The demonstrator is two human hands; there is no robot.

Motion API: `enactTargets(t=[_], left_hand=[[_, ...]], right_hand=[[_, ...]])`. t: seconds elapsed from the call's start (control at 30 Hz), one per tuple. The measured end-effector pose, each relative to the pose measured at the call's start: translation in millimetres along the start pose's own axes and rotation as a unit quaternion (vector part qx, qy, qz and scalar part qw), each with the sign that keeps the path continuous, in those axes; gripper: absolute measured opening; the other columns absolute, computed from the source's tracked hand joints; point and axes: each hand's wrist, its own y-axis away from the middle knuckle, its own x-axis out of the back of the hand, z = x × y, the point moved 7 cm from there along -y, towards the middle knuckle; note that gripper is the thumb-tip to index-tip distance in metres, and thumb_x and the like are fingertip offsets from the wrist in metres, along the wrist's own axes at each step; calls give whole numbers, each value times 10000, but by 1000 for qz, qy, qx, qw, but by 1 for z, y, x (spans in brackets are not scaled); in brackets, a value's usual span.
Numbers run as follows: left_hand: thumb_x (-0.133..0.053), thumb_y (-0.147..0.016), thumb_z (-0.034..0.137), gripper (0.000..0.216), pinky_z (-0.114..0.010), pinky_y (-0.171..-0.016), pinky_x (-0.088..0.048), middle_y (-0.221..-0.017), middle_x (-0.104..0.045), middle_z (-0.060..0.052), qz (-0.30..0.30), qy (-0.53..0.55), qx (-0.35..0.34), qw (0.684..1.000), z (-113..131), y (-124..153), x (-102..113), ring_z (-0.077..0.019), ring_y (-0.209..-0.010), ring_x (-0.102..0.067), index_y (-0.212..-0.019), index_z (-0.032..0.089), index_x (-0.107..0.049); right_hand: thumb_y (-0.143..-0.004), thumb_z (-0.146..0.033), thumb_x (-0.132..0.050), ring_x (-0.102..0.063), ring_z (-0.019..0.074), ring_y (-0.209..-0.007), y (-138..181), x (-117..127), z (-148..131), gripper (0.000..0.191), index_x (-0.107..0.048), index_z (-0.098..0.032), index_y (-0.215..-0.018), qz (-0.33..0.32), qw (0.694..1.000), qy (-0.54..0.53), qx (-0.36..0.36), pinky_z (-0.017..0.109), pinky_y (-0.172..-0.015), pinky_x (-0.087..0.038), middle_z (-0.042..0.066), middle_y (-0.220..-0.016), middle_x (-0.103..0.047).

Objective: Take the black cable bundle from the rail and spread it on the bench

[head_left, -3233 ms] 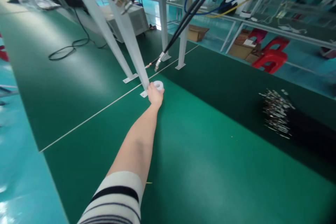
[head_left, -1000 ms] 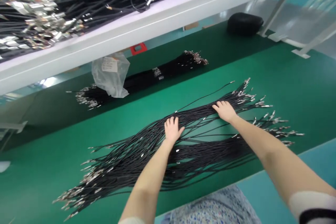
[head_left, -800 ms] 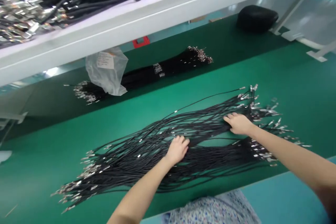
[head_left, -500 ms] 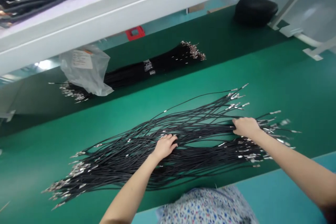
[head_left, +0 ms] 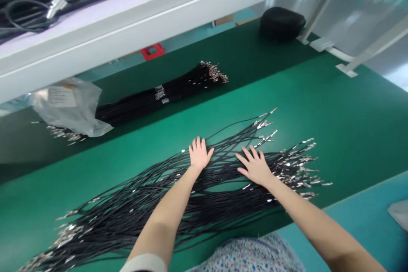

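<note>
Black cables (head_left: 226, 205) on a green counter (head_left: 328, 110)
Left hand (head_left: 199, 155) lies spread on them; right hand (head_left: 255, 168), spread too, at its three o'clock.

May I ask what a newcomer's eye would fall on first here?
Probably the spread of black cables across the green tabletop, with the left hand and right hand splayed over it. Next, farther back on the left, a translucent plastic bag overlapping a second black bundle.

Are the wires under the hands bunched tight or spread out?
Spread out: green table shows between the black wires, and their silvery ends fan apart.
</note>
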Motion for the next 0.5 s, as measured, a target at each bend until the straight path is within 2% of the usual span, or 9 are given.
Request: enactTargets(t=[0.1,0.13,0.17,0.23,0.33,0.43,0.5], left_hand=[[-285,-905,401,433,-372,-842,-301,-1154,-434,-83,-51,57,-91,993,26,48,6,-228,-1022,-346,-1162,123,-495],[-277,-911,363,378,-356,-783,-314,-1005,-473,-82,-85,74,-116,987,32,66,7,-215,-931,-367,-1054,126,-536],[-271,-913,331,342,-357,-759,-313,-930,-470,-75,-116,80,-131,981,36,81,8,-213,-880,-367,-943,137,-550],[-261,-915,306,321,-357,-737,-309,-893,-453,-71,-132,80,-152,976,40,101,11,-216,-853,-364,-870,146,-535],[-250,-915,319,324,-362,-735,-310,-900,-447,-70,-133,81,-172,973,41,106,11,-219,-857,-368,-876,151,-524],[-293,-882,277,272,-359,-765,-317,-888,-442,-79,-143,94,-186,968,45,91,9,-217,-869,-365,-857,132,-522],[-354,-836,249,251,-343,-831,-312,-949,-443,-87,-139,136,-200,960,59,75,13,-208,-912,-351,-947,110,-531]], right_hand=[[-888,-496,-290,-186,310,-1252,35,4,-8,461,-384,-356,-1317,-9,1000,-23,2,497,-980,-161,22,-1378,-263],[-893,-471,-295,-213,303,-1237,46,7,-11,445,-398,-351,-1309,-11,1000,-27,-1,492,-990,-155,23,-1361,-294],[-895,-450,-303,-235,297,-1223,55,8,-13,432,-409,-349,-1302,-14,1000,-28,-4,491,-998,-147,23,-1345,-319],[-897,-398,-312,-265,282,-1197,68,9,-16,406,-448,-332,-1274,-9,999,-28,-10,484,-1008,-145,16,-1318,-353],[-890,-342,-318,-304,229,-1161,73,9,-17,390,-530,-243,-1203,36,998,-41,-17,434,-1017,-177,8,-1261,-416],[-878,-333,-338,-338,194,-1110,72,7,-14,375,-558,-203,-1152,73,996,-57,-22,396,-995,-220,3,-1205,-462],[-872,-339,-347,-344,188,-1089,71,7,-13,369,-551,-197,-1145,75,995,-60,-25,382,-977,-239,0,-1192,-467]])
